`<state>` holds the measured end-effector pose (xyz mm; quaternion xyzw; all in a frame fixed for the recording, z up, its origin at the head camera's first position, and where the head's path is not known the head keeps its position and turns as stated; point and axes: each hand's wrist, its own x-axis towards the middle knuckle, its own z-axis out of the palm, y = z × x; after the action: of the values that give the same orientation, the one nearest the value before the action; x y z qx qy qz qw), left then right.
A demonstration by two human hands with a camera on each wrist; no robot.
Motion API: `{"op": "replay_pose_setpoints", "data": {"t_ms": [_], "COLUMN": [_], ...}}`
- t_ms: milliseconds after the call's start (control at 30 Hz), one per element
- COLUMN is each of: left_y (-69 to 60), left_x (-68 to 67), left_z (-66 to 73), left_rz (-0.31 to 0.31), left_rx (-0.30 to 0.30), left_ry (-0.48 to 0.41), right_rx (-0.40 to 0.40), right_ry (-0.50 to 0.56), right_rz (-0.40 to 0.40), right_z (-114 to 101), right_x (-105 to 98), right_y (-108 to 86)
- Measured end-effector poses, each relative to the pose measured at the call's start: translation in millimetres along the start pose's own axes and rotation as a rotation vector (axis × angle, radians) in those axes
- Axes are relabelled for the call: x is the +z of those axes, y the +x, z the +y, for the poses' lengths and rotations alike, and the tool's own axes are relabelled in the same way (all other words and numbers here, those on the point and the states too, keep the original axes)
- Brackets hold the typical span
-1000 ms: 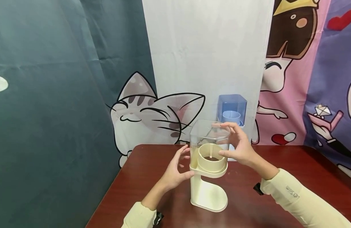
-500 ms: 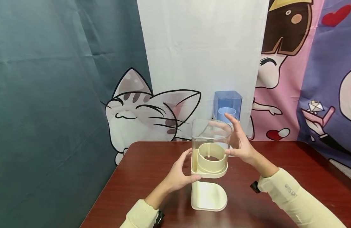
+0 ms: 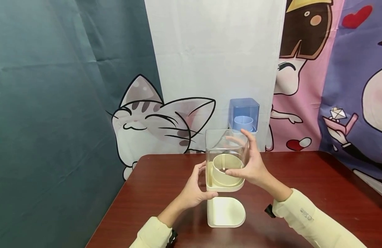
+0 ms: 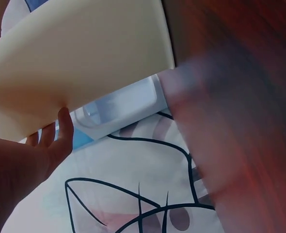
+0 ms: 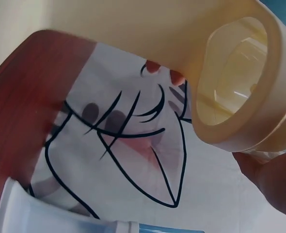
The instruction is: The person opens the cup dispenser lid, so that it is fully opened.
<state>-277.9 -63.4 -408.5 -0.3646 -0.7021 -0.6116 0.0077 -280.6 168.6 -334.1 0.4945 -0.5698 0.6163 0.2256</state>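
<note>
One cream stand [image 3: 226,213] is upright on the reddish-brown counter [image 3: 166,179], its rounded foot below and a rimmed upper tray [image 3: 226,189] above. A clear container [image 3: 217,142] sits at that tray, open-topped, and through its wall shows a round cream collar [image 3: 226,179] with an opening in the middle.

The right hand [image 3: 253,167] grips the clear container at its right side, thumb across the front, fingers round the back and visible through the wall. The left hand [image 3: 195,189] holds the stand's upper part at the left, thumb at the front just under the tray's edge, fingers clasped round behind.

Both arms wear pale sleeves [image 3: 305,217], with a small black piece [image 3: 270,210] near the right cuff. Behind the stand is a blue container [image 3: 244,113] with a round blue collar inside. Farther back hangs a printed backdrop [image 3: 209,51] bearing a smiling striped cat [image 3: 135,132].
</note>
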Motion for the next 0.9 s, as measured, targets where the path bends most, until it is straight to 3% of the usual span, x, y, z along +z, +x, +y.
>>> {"op": "replay_pose_setpoints", "data": {"t_ms": [133,267,433,633,900], "left_y": [1.1,1.2,1.3,-0.3,2.9], "left_x": [1.9,3.6,4.7,5.4,4.6], "left_z": [-1.5,-1.5,-0.8,-5.4,-4.2], "left_rz": [0.038,0.054,0.056,0.083,0.074], "left_rx": [-0.036,-0.029,-0.021,-0.006,-0.041], "left_ry": [0.002,0.012,0.033,0.058,0.099], "right_rx": [0.033,0.056,0.008,-0.040,-0.077], "right_ry": [-0.029,0.018,0.106,0.121,0.126], "right_rz": [0.024,0.041,0.066,0.068,0.048], "right_z": [2.3,1.7,0.8,5.2,7.8], "right_x": [-0.6,-0.6,0.1,3.3,4.4], "right_y": [-0.5,-0.9,0.9,0.2,3.0]}}
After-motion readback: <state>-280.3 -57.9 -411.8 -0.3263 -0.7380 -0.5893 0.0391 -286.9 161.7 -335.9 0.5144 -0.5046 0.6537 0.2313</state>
